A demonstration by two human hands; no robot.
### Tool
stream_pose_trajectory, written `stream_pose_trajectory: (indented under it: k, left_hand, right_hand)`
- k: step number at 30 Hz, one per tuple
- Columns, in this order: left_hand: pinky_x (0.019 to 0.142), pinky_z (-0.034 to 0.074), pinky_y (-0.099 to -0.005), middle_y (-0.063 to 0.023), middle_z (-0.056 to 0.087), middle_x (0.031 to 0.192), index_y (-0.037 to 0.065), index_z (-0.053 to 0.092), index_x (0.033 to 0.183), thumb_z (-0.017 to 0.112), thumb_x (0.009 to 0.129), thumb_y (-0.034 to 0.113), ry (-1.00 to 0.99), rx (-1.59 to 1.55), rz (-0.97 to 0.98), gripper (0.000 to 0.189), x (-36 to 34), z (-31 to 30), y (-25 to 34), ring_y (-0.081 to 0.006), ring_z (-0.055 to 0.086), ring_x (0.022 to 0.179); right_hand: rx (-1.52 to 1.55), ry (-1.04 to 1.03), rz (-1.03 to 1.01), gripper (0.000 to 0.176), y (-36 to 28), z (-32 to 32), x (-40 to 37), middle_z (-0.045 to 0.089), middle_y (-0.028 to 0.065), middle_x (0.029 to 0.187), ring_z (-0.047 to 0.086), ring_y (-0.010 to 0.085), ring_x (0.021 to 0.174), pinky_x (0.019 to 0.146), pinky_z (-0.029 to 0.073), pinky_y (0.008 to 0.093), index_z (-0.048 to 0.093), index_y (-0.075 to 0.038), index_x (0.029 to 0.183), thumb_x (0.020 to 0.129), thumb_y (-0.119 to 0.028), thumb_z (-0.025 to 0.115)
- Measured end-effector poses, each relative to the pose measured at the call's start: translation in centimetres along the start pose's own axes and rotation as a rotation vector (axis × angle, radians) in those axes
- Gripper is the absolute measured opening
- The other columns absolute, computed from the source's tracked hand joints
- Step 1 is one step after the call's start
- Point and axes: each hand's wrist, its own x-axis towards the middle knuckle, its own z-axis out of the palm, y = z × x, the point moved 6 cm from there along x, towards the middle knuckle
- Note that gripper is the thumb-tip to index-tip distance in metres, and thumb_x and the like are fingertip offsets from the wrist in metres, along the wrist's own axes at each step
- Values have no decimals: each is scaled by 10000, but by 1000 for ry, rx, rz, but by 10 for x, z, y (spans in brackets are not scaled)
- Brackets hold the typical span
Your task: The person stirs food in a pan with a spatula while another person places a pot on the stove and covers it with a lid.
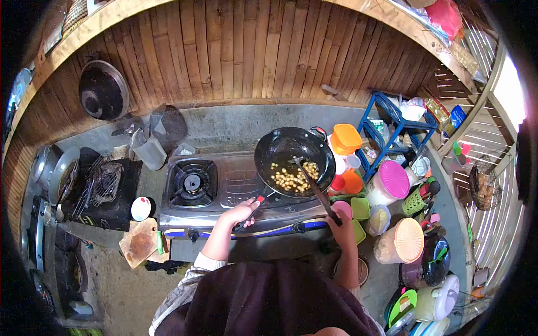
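Atop the steel stove (224, 185), left hand (242, 211) grips the black wok (286, 147), right hand (341, 224) a spatula (314, 185) among yellow pieces (291, 178).

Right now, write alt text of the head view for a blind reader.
From above, a person's left hand grips a wok handle while the right hand stirs pale food pieces with a spatula on a two-burner stove.

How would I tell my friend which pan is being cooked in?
Find the silver two-burner gas stove in the middle of the counter. On its right side sits a round black wok, its handle gripped by the left hand while the right hand holds a spatula in it. It alone holds small yellow food pieces; the left burner is bare.
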Motion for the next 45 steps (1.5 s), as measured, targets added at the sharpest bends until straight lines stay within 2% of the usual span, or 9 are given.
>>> stream_pose_trajectory:
  k: [2,9,15,18,20,27,32,41,45]
  left_hand:
    - [344,347,-216,-50,511,578,109,294,1270,367,952,342,7,1,-7,400,-1,1,1,-88,428,386]
    - [356,358,-230,-56,517,579,105,209,1344,370,950,363,-20,-9,-2,497,2,-1,-1,-96,435,389]
    - [360,361,-230,-47,507,574,116,198,1351,366,950,368,1,-10,-22,503,0,0,1,-96,440,395]
    - [368,371,-234,-68,509,566,83,211,1367,370,944,358,32,0,-10,529,-3,0,3,-105,440,383]
    - [367,371,-236,-65,504,561,85,199,1373,373,943,360,15,-2,-3,540,2,-2,-1,-105,442,383]
    - [362,369,-233,-63,499,563,92,152,1392,373,943,358,-10,-5,-10,568,4,-1,-3,-105,453,395]
    - [356,359,-226,-63,498,575,96,189,1372,363,948,342,-44,-21,15,520,6,0,-3,-102,448,397]
    - [353,346,-226,-47,476,559,101,220,1354,350,955,339,-13,-32,-15,482,-1,3,2,-92,415,385]
    - [353,345,-224,-47,473,553,112,226,1353,346,956,337,-29,-42,-36,472,-1,3,1,-88,412,382]
  right_hand:
    - [-64,-7,181,391,-3,-14,-12,626,176,984,595,293,956,839,441,355,543,-49,1150,793,-177,640]
    - [-159,-9,204,403,-23,-58,-43,607,190,1052,581,325,996,855,436,359,563,-77,1147,773,-194,657]
    - [-248,-28,341,334,-54,-90,-56,640,196,924,632,318,858,762,474,352,607,-60,1089,774,-165,649]
    - [-298,-32,386,320,-59,-105,-60,646,198,861,652,259,749,679,486,335,618,-50,1073,768,-137,653]
    - [-288,35,197,302,-72,-116,-60,605,75,672,496,71,590,542,421,256,624,-19,1060,768,-97,640]
    - [-368,17,221,308,-86,-134,-63,644,109,743,528,85,634,599,447,259,617,-2,1060,762,-80,638]
    - [-381,42,107,313,-69,-133,-65,663,153,809,583,109,708,675,468,258,613,0,1065,762,-77,638]
    - [-405,-17,252,319,-60,-123,-63,657,162,848,587,120,719,663,462,262,609,6,1066,773,-118,636]
    - [-418,-19,191,331,-59,-115,-57,656,171,866,615,155,740,675,468,281,606,8,1069,772,-135,641]
